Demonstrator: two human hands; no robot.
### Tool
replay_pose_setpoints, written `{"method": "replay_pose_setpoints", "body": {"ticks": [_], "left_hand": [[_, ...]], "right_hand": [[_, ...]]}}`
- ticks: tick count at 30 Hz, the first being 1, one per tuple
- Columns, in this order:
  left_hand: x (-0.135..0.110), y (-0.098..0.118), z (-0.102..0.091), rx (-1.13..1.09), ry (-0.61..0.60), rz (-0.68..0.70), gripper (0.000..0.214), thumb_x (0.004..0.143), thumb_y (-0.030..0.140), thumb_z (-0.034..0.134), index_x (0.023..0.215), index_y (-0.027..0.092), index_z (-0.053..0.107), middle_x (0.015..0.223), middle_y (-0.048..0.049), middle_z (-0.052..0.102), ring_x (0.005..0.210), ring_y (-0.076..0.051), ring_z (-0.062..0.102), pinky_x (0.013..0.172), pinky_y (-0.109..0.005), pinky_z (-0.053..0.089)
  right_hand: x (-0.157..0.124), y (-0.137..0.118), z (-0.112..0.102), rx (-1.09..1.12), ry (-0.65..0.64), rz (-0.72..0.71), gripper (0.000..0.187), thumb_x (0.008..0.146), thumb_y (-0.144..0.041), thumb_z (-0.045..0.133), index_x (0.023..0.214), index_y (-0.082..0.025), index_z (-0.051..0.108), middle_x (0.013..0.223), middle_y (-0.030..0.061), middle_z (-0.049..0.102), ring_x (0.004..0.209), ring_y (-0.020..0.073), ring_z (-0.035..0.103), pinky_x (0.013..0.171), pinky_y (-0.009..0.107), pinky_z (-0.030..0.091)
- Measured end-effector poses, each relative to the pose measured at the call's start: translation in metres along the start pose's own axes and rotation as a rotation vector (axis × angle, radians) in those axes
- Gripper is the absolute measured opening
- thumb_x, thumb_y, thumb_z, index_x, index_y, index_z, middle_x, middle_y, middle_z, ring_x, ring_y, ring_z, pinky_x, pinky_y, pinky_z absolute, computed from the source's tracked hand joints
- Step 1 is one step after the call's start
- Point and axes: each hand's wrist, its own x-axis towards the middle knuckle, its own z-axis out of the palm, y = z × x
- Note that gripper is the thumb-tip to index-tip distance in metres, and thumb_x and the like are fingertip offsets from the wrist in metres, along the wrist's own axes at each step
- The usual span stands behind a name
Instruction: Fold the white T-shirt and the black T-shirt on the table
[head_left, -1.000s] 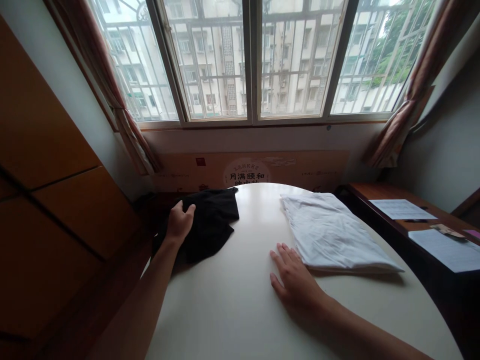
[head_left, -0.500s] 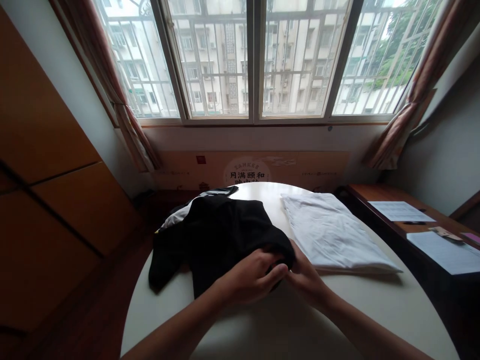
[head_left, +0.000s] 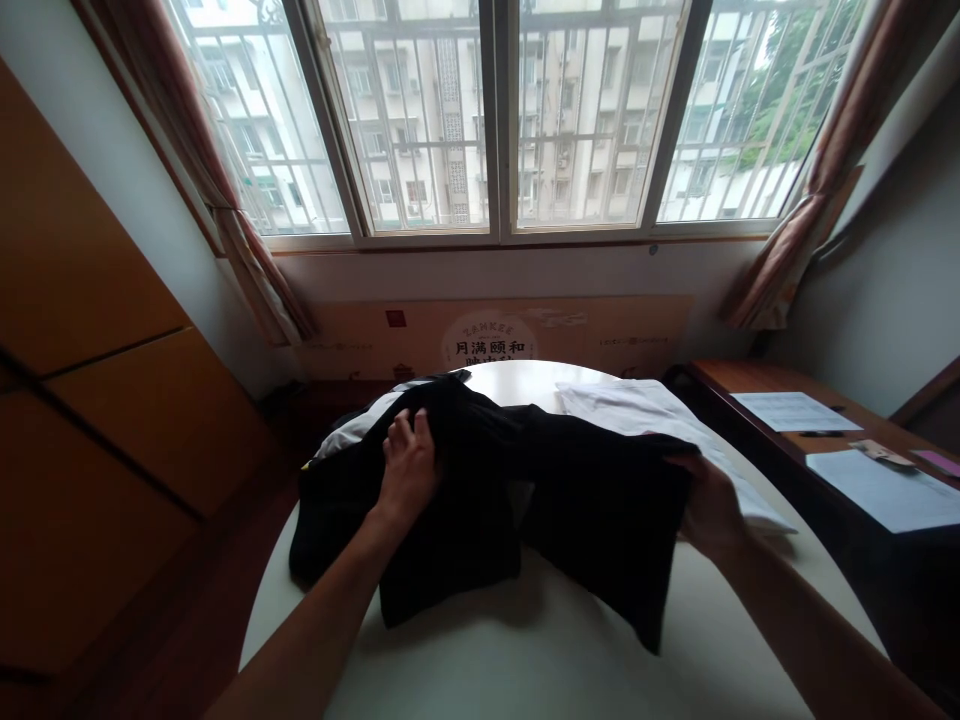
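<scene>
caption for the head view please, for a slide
Right hand holds one end of a black garment, left hand over it, white cloth partly hidden behind, on a table.

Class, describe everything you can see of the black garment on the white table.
The black garment looks like soft, plain, matte fabric, with a notch between two broad panels along its near side. It lies rumpled across the white table. The right hand grips its right end, which appears lifted; the left hand rests on its left part. It hides part of the white cloth from view; whether they touch is unclear.
</scene>
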Motion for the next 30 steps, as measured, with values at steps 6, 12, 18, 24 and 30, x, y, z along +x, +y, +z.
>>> {"method": "replay_pose_setpoints", "body": {"ticks": [6, 12, 18, 24, 30], "left_hand": [[0.007, -0.004, -0.001, -0.272, 0.178, 0.004, 0.099, 0.090, 0.039, 0.073, 0.165, 0.017, 0.012, 0.167, -0.0256, 0.027, 0.144, -0.041, 0.048, 0.108, -0.054, 0.052], [0.016, -0.008, -0.013, -0.126, -0.164, -0.074, 0.030, 0.100, 0.036, 0.055, 0.123, 0.021, 0.067, 0.117, -0.0131, 0.076, 0.109, -0.037, 0.074, 0.091, -0.043, 0.056], [0.012, -0.006, -0.030, -0.089, 0.040, 0.010, 0.021, 0.099, 0.038, 0.055, 0.108, 0.023, 0.067, 0.095, -0.0076, 0.076, 0.091, -0.032, 0.074, 0.075, -0.034, 0.051], [0.006, 0.000, -0.064, -0.069, 0.224, 0.136, 0.027, 0.098, 0.047, 0.061, 0.097, 0.022, 0.071, 0.096, -0.0084, 0.076, 0.092, -0.030, 0.069, 0.086, -0.039, 0.050], [0.005, 0.011, -0.099, -0.530, -0.213, 0.318, 0.031, 0.099, 0.048, 0.058, 0.095, 0.021, 0.072, 0.107, -0.0072, 0.075, 0.102, -0.028, 0.064, 0.090, -0.039, 0.051]], "right_hand": [[0.028, -0.008, -0.042, -0.154, 0.327, 0.107, 0.040, 0.084, -0.049, 0.062, 0.103, -0.018, 0.077, 0.091, 0.0102, 0.077, 0.099, 0.0336, 0.074, 0.086, 0.041, 0.063], [0.050, 0.004, -0.062, -0.375, 0.197, 0.008, 0.043, 0.090, -0.043, 0.060, 0.119, -0.016, 0.076, 0.107, 0.0119, 0.079, 0.107, 0.0322, 0.073, 0.091, 0.037, 0.061], [0.055, -0.004, -0.069, -0.322, 0.161, 0.064, 0.043, 0.090, -0.038, 0.057, 0.124, -0.018, 0.074, 0.096, 0.0107, 0.079, 0.100, 0.0329, 0.074, 0.083, 0.038, 0.060], [0.049, -0.016, -0.081, -0.591, 0.437, -0.224, 0.043, 0.093, -0.055, 0.054, 0.105, -0.019, 0.074, 0.087, 0.0079, 0.073, 0.086, 0.0278, 0.066, 0.073, 0.034, 0.051], [0.051, -0.031, -0.105, -0.908, 0.922, -0.585, 0.045, 0.102, -0.049, 0.037, 0.080, -0.019, 0.063, 0.074, 0.0110, 0.063, 0.067, 0.0261, 0.055, 0.061, 0.041, 0.037]]}}
